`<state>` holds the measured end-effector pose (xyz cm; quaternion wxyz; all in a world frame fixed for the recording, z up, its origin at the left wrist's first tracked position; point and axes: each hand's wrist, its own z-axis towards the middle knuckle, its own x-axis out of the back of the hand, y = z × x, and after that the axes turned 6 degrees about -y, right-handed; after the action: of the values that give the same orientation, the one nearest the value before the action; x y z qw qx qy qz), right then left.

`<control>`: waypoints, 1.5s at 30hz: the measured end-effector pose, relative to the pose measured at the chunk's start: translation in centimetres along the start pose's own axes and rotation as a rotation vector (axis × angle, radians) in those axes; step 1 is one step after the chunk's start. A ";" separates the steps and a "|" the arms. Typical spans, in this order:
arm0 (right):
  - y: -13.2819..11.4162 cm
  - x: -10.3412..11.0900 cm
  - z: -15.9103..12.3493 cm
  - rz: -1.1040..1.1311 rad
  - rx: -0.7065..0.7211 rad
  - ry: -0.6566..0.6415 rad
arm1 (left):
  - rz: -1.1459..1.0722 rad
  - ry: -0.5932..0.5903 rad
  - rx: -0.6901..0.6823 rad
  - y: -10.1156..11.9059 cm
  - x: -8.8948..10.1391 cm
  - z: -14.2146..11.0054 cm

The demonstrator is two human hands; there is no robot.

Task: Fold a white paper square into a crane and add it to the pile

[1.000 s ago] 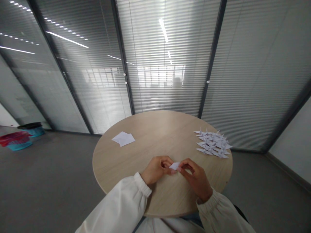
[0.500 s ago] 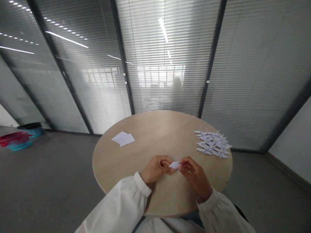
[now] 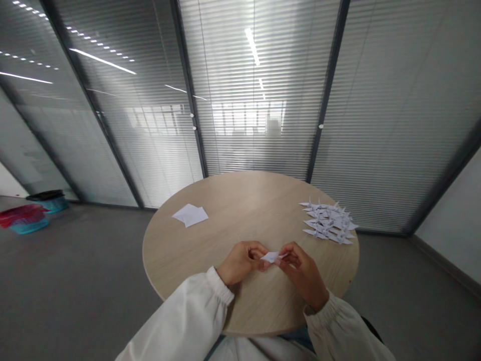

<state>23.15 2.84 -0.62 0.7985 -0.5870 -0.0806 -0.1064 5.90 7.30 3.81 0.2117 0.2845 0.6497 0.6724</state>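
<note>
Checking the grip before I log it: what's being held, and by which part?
A small folded white paper: the left hand pinches its left end, the right hand its right.

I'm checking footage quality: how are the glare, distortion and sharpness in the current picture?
Head view: bright streaks glare on the glass partition; head view: the dark frame posts slant, likely wide-angle distortion; head view: the table shows a pale sheen toward its far side; head view: the folded paper in the hands is too soft to read its creases.
</note>
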 end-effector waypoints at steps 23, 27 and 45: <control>-0.4 0.0 0.0 0.105 -0.033 0.018 | 0.160 0.034 -0.068 -1.1 0.4 0.3; -0.5 -0.1 0.1 0.143 -0.043 -0.024 | 0.142 0.039 -0.057 -1.0 0.4 0.2; -0.3 -0.1 -0.2 0.160 -0.061 -0.008 | 0.131 -0.022 -0.059 -0.2 0.1 -0.2</control>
<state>22.97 2.60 -0.46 0.7858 -0.6161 -0.0334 -0.0424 5.74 7.24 3.66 0.1826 0.3272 0.6074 0.7005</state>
